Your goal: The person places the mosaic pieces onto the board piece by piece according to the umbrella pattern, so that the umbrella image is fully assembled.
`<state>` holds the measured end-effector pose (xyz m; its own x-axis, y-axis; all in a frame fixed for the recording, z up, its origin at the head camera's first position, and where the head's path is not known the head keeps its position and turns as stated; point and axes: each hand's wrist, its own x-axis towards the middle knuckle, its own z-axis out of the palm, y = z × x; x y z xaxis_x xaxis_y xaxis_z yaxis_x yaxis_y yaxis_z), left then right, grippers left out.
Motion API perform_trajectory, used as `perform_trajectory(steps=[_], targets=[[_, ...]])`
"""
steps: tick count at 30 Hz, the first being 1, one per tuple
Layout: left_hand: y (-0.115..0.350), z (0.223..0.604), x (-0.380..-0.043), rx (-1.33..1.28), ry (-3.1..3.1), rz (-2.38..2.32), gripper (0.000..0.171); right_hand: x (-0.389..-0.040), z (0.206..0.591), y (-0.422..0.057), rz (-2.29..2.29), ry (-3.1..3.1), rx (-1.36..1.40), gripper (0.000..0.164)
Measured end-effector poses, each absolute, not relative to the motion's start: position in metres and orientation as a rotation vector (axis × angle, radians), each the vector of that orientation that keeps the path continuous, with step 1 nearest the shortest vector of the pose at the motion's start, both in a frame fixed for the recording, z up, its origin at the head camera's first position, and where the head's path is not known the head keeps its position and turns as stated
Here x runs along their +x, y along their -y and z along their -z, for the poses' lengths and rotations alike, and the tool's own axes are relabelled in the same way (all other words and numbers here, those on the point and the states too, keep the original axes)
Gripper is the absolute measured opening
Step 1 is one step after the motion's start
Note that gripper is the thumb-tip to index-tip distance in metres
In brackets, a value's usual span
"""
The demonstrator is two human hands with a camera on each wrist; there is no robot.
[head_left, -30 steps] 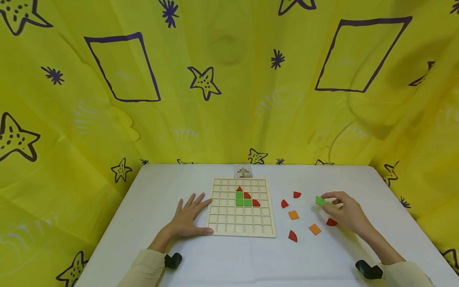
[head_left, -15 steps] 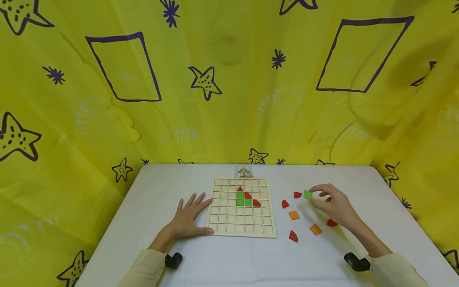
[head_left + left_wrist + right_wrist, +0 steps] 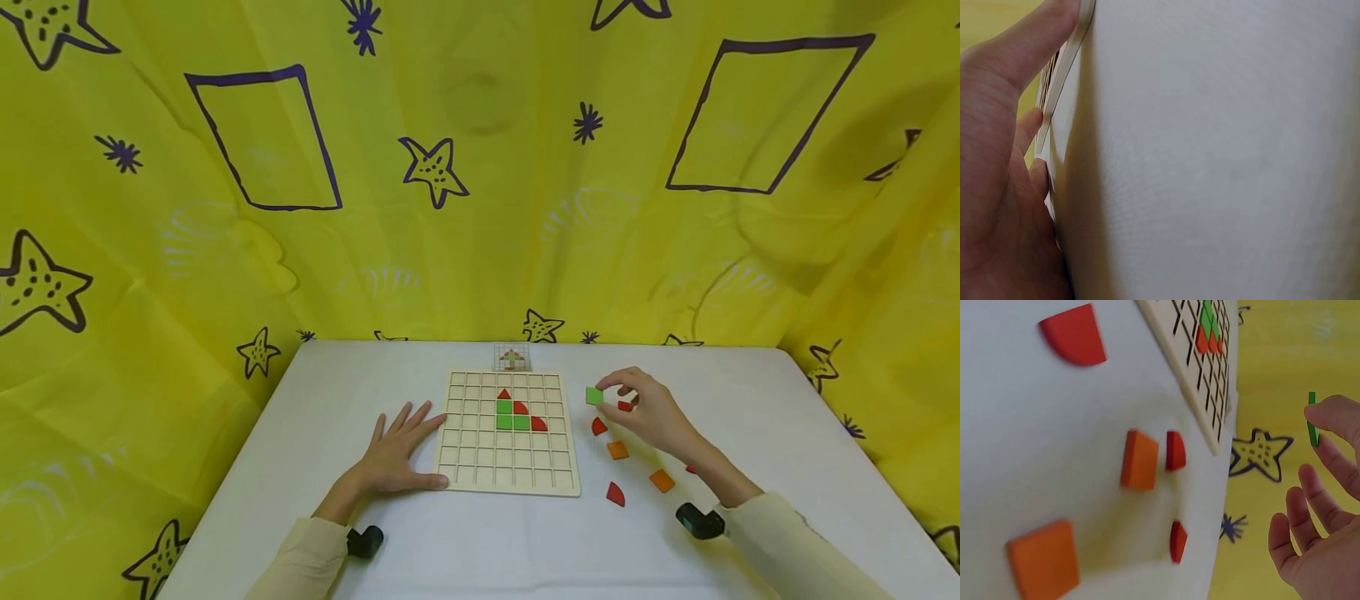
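Note:
Between thumb and forefinger, my right hand (image 3: 651,414) pinches a green square tile (image 3: 594,396) above the table, just right of the board. In the right wrist view the tile (image 3: 1312,419) appears edge-on at the fingertips. My left hand (image 3: 393,458) lies spread on the table, its thumb and a fingertip touching the left edge of the wooden grid board (image 3: 468,475). The left wrist view shows the thumb (image 3: 1035,44) against the board's edge. Set in the board's cells are several green squares (image 3: 505,422), a red triangle (image 3: 505,394) and two red quarter-circles (image 3: 538,424).
Right of the board lie two orange squares (image 3: 618,451) and several red quarter-circles (image 3: 615,494), one mostly behind the right arm. A small pattern card (image 3: 512,357) rests at the board's far edge. A yellow patterned curtain (image 3: 480,208) surrounds the white table (image 3: 480,542).
My right hand has moved left with the green tile, from the far side of the loose pieces to beside the board's right edge. The left hand has stayed in place.

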<state>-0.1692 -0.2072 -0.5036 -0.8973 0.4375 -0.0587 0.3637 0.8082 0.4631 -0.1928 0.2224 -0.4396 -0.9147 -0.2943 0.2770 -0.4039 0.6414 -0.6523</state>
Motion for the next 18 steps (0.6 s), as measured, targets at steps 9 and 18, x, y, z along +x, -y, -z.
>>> perform_trajectory(steps=[9, 18], targets=[[0.207, 0.504, -0.169, 0.634, -2.828, -0.675, 0.101, -0.211, 0.437, -0.178, -1.179, 2.728, 0.692, 0.023], [0.206, 0.499, -0.167, 0.635, -2.821, -0.694, 0.102, -0.222, 0.441, -0.139, -1.32, 2.737, 0.766, 0.024]])
